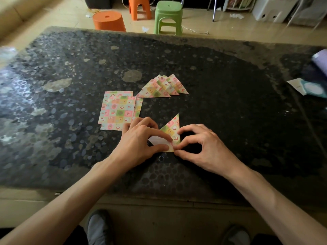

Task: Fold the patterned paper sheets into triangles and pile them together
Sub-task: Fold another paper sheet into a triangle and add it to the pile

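Observation:
A patterned paper sheet [171, 129], half folded into a triangle, lies on the dark table in front of me; its white underside shows at the lower left. My left hand [141, 140] pinches its bottom corner between thumb and forefinger. My right hand [200, 147] pinches the same corner from the right side. A pile of folded patterned triangles [162, 87] lies fanned out further back. Flat unfolded patterned sheets [117, 110] lie stacked to the left, just beyond my left hand.
The dark speckled table [70, 103] ends close to my body. Blue-white packets [309, 88] and a purple roll [320, 60] sit at the right edge. Beyond the table stand two orange stools [108, 21] and a green stool [169, 16].

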Tool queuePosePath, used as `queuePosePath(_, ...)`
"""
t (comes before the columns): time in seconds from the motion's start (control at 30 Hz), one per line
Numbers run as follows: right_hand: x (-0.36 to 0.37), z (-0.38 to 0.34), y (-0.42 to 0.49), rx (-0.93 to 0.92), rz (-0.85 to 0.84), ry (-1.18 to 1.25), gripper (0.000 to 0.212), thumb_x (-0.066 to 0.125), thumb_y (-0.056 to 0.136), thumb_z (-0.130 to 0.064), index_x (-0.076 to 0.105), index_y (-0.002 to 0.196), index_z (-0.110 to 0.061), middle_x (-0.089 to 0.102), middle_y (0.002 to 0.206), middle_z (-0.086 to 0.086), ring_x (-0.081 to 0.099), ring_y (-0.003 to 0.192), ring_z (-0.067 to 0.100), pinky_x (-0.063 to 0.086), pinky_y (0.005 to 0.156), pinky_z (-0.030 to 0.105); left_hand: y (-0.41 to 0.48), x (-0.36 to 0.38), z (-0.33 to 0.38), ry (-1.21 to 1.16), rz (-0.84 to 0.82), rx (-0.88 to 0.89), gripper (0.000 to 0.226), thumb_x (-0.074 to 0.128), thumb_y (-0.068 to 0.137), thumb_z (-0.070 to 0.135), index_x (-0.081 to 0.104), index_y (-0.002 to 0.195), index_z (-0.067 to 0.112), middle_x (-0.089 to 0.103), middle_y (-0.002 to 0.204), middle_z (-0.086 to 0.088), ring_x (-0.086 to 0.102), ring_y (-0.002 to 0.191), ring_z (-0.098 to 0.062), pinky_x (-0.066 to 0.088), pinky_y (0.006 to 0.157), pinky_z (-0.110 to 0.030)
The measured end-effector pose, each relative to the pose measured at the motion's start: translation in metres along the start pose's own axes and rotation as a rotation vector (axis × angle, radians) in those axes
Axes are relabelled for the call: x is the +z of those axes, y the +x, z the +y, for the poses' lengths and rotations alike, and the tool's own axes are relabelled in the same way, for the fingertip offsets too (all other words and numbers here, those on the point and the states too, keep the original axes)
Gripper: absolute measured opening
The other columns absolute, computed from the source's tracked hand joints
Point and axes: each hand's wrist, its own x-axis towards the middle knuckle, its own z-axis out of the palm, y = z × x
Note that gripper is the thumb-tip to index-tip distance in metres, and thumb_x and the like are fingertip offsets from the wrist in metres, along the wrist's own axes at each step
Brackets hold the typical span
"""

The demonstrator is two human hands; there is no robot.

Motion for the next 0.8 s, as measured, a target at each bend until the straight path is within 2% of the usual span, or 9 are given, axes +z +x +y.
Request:
queuePosePath(0.07,0.001,0.000,0.000,-0.013,0.015,-0.022,0.006,0.081,0.084,-0.044,0.079,0.088,-0.040,0.059,0.127,-0.024,0.045,0.129,-0.002,0.037,0.113,0.039,0.001,0.000,0.000,-0.008,0.004,-0.001,0.021,0.063,0.082,0.068,0.066,0.103,0.066,0.042,0.108,0.026,0.032,0.115,-0.002,0.019,0.095,-0.034)
queuePosePath(0.17,0.002,-0.001,-0.001,-0.033,0.018,-0.062,0.009,0.078,0.084,-0.045,0.078,0.085,-0.036,0.059,0.128,-0.022,0.046,0.129,0.000,0.039,0.111,0.043,-0.001,0.002,0.003,-0.023,0.033,-0.009,0.038,0.052,0.074,0.084,0.069,0.100,0.063,0.043,0.106,0.025,0.033,0.113,-0.002,0.020,0.093,-0.034)
queuePosePath(0.27,0.002,-0.002,-0.001,-0.041,0.013,-0.055,0.007,0.079,0.083,-0.043,0.077,0.084,-0.037,0.059,0.127,-0.022,0.047,0.128,0.001,0.041,0.110,0.044,-0.003,0.006,0.006,-0.019,0.082,0.000,0.039,0.056,0.070,0.086,0.068,0.097,0.061,0.046,0.107,0.022,0.034,0.114,-0.004,0.021,0.093,-0.033)
queuePosePath(0.33,0.000,0.000,0.000,-0.018,0.005,-0.006,0.007,0.080,0.083,-0.037,0.078,0.090,-0.038,0.060,0.126,-0.024,0.047,0.128,0.000,0.040,0.111,0.039,-0.003,0.007,0.006,-0.022,0.087,0.001,0.036,0.058,0.071,0.084,0.067,0.098,0.061,0.047,0.108,0.022,0.035,0.115,-0.005,0.020,0.093,-0.032)
queuePosePath(0.47,-0.009,0.002,0.001,0.096,-0.026,0.122,0.040,0.070,0.086,-0.010,0.074,0.113,-0.039,0.061,0.128,-0.027,0.044,0.131,-0.010,0.035,0.109,0.016,-0.001,0.005,0.009,-0.046,0.054,-0.044,0.028,0.065,0.072,0.078,0.066,0.095,0.062,0.047,0.110,0.023,0.031,0.116,-0.003,0.018,0.092,-0.032)
queuePosePath(0.57,-0.009,0.001,0.001,0.137,-0.043,0.146,0.055,0.064,0.084,-0.002,0.069,0.121,-0.042,0.059,0.131,-0.026,0.044,0.132,-0.011,0.035,0.113,0.018,0.000,0.004,0.010,-0.051,0.034,-0.071,0.028,0.069,0.071,0.076,0.066,0.094,0.060,0.047,0.111,0.023,0.029,0.116,-0.002,0.019,0.094,-0.034)
queuePosePath(0.73,-0.004,0.000,0.003,0.093,-0.041,0.096,0.041,0.073,0.089,-0.021,0.066,0.124,-0.042,0.056,0.130,-0.030,0.038,0.134,-0.009,0.031,0.118,0.032,0.001,0.003,0.011,-0.048,0.029,-0.091,0.032,0.070,0.071,0.076,0.069,0.097,0.059,0.048,0.112,0.022,0.031,0.117,-0.004,0.022,0.096,-0.036)
queuePosePath(0.8,0.000,0.000,0.004,0.077,-0.029,0.053,0.035,0.074,0.091,-0.031,0.066,0.124,-0.042,0.054,0.132,-0.030,0.037,0.133,-0.009,0.029,0.118,0.034,0.001,0.003,0.012,-0.050,0.027,-0.094,0.032,0.068,0.069,0.078,0.069,0.096,0.059,0.047,0.112,0.022,0.030,0.116,-0.004,0.023,0.095,-0.036)
